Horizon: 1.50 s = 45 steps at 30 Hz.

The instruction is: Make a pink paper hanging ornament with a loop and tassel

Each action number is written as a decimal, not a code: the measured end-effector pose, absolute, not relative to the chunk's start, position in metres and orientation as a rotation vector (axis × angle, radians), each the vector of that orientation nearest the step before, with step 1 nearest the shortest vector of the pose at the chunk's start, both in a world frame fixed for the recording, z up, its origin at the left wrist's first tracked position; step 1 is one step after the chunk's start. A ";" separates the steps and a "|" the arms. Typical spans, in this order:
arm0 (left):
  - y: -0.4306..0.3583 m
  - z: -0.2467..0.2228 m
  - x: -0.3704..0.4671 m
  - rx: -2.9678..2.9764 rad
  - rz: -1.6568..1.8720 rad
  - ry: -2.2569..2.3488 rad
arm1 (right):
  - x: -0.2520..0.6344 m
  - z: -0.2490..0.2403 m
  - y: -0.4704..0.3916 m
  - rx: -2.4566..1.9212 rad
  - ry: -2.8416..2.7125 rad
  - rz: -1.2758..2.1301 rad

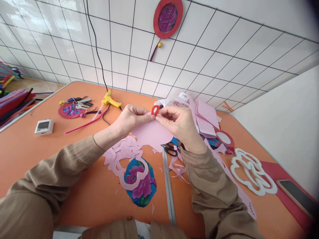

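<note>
Both hands meet at the centre, above the orange table [89, 199]. My left hand [134, 118] is closed, thumb and fingers pinching the top edge of a pink sheet [153, 132]. A small red loop [155, 110] stands up between the fingertips. From the right, my right hand [176, 121] pinches the same edge beside the loop. The sheet hangs below the fingers. Under it lie pink paper scraps [122, 149] and a blue floral piece with a large purple flower [141, 192], partly covered by a curved pink cutout [132, 184].
Left are a yellow glue gun [109, 99], keys [81, 103], a pink pipe cleaner [83, 126] and a white charger [44, 126]. Black scissors [170, 150] lie below my right hand. White cloud-shaped frames [254, 172] and a phone [296, 196] are at right. A round red ornament [168, 18] hangs on the wall.
</note>
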State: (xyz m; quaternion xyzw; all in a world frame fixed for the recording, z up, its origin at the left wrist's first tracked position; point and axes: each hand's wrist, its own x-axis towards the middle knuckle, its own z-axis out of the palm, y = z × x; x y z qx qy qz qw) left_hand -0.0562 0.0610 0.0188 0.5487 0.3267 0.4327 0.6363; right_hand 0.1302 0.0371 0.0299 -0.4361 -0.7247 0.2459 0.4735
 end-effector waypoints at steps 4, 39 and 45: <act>0.059 0.021 -0.057 1.265 1.001 0.738 | 0.130 0.031 0.036 -1.050 -1.768 0.619; 0.060 0.024 -0.060 1.499 0.840 0.847 | 0.130 0.029 0.035 -0.923 -1.676 0.576; 0.060 0.022 -0.060 1.470 0.798 0.824 | 0.128 0.030 0.034 -0.951 -1.647 0.552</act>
